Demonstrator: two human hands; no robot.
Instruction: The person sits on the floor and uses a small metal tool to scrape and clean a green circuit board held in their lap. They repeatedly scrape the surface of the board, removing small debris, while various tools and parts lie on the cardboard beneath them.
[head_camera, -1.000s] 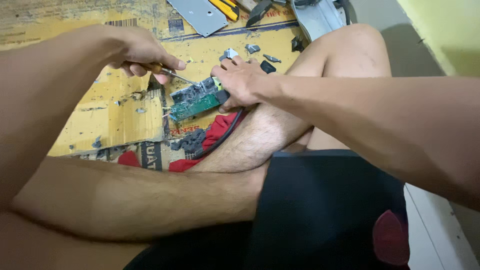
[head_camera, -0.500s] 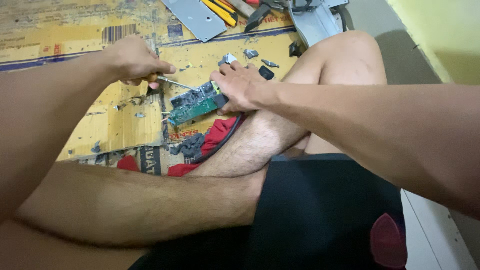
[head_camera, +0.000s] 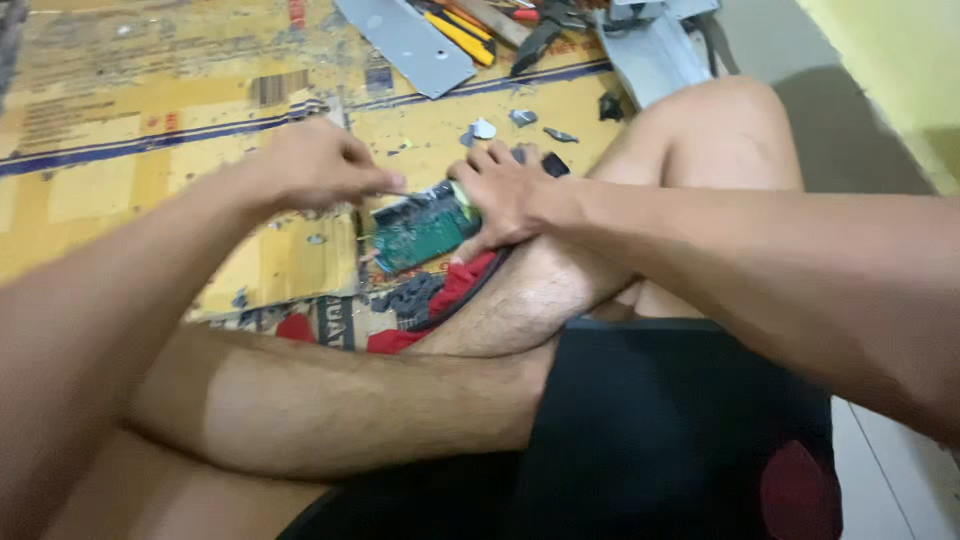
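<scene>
A green circuit board (head_camera: 425, 231) lies on yellow cardboard (head_camera: 150, 170) on the floor, in front of my crossed legs. My right hand (head_camera: 503, 193) presses down on its right end and holds it steady. My left hand (head_camera: 318, 165) is closed around a thin tool, probably a screwdriver, whose tip (head_camera: 400, 193) reaches the board's upper left edge. The handle is hidden in my fist.
A grey metal plate (head_camera: 405, 42), yellow-handled pliers (head_camera: 462, 35) and a grey casing (head_camera: 655, 50) lie at the top. Small metal bits (head_camera: 520, 120) are scattered above the board. Red and black wires (head_camera: 455, 290) run beside my shin (head_camera: 530, 300).
The view has shifted, so everything sits lower in frame. My left hand has moved closer to the board with the tool. My right hand stays on the board.
</scene>
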